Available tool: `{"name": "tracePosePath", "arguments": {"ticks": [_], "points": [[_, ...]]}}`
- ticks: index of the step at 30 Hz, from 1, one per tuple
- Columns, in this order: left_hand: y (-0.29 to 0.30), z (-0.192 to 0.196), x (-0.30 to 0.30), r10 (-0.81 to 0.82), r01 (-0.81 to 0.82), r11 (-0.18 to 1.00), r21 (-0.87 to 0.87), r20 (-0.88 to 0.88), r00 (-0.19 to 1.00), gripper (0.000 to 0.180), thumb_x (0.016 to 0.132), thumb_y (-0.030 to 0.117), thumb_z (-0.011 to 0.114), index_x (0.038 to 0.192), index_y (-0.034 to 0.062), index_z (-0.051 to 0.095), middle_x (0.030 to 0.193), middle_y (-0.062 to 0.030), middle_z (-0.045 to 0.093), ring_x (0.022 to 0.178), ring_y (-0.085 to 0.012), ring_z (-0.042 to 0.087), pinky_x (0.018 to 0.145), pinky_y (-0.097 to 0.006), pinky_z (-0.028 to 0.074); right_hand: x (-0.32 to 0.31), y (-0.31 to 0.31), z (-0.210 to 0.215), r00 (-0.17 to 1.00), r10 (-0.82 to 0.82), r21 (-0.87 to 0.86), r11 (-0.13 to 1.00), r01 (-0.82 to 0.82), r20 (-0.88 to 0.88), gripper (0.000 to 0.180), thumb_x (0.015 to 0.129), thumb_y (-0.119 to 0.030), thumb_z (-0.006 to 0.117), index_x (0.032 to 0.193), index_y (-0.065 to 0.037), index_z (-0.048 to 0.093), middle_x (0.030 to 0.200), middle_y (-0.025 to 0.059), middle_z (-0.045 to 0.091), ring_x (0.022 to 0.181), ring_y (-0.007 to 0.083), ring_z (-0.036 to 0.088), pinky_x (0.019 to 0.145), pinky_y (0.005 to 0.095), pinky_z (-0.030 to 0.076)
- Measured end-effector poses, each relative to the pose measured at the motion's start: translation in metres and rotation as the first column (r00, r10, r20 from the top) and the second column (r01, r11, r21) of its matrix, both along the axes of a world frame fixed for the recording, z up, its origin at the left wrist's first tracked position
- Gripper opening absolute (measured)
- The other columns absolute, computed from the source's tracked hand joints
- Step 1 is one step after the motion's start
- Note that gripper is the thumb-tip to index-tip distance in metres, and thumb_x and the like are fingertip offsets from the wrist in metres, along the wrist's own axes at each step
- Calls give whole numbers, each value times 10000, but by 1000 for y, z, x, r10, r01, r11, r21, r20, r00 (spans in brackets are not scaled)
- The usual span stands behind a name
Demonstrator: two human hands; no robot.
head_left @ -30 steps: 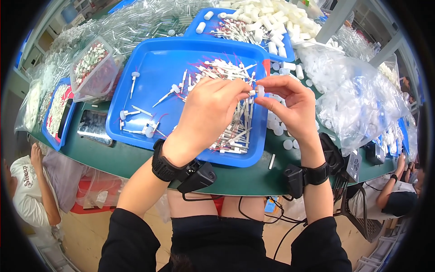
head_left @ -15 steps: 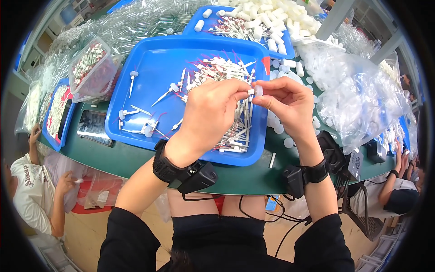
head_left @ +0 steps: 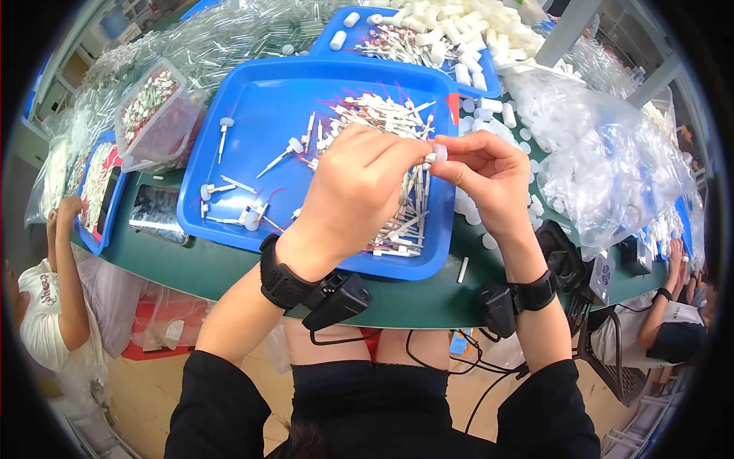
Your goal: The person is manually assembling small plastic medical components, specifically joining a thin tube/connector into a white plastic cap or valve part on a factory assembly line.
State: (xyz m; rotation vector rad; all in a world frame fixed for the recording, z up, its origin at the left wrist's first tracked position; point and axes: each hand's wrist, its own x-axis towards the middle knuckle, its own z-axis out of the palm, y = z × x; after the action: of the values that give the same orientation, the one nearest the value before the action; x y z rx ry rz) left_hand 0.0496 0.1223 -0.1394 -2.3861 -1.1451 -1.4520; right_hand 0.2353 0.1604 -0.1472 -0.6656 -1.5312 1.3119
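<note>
My left hand (head_left: 355,191) is over the blue tray (head_left: 229,229), its fingertips pinched on a thin white stick. My right hand (head_left: 485,172) meets it at the tray's right edge, pinching a small white round cap (head_left: 440,153) against the stick's tip. A heap of white sticks with red threads (head_left: 382,122) lies in the tray under and behind both hands. A few finished sticks with caps (head_left: 229,206) lie apart on the tray's left side.
A second blue tray (head_left: 359,34) with white caps stands behind. Clear bags (head_left: 604,161) of plastic parts lie at the right. A clear tub (head_left: 153,115) and a dark phone (head_left: 157,214) sit at the left. Other people sit at the lower left and far right.
Both hands stay joined over the tray's right side, with only slight finger movement. The person at the lower left has raised an arm to the table edge.
</note>
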Motion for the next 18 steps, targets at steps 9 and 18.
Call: {"name": "tracePosePath", "arguments": {"ticks": [9,18], "points": [[-3,41,-60,752,-749,609,-263,-111,650,197,849,217,622,957,57,658,847,-93,684,818,-286,646,734,-367,471,-3,9,2,919,-276,387,909,155,280,181,755,-112,755,891,-24,674,963,104,636,918,226,607,828,343,484],[-25,59,-35,439,-422,899,122,-220,871,298,739,163,712,1012,56,655,978,-115,669,882,-317,620,789,-399,474,-25,-3,-9,542,-652,762,647,32,531,196,691,-209,760,688,-58,635,951,104,500,913,298,480,790,379,411]]}}
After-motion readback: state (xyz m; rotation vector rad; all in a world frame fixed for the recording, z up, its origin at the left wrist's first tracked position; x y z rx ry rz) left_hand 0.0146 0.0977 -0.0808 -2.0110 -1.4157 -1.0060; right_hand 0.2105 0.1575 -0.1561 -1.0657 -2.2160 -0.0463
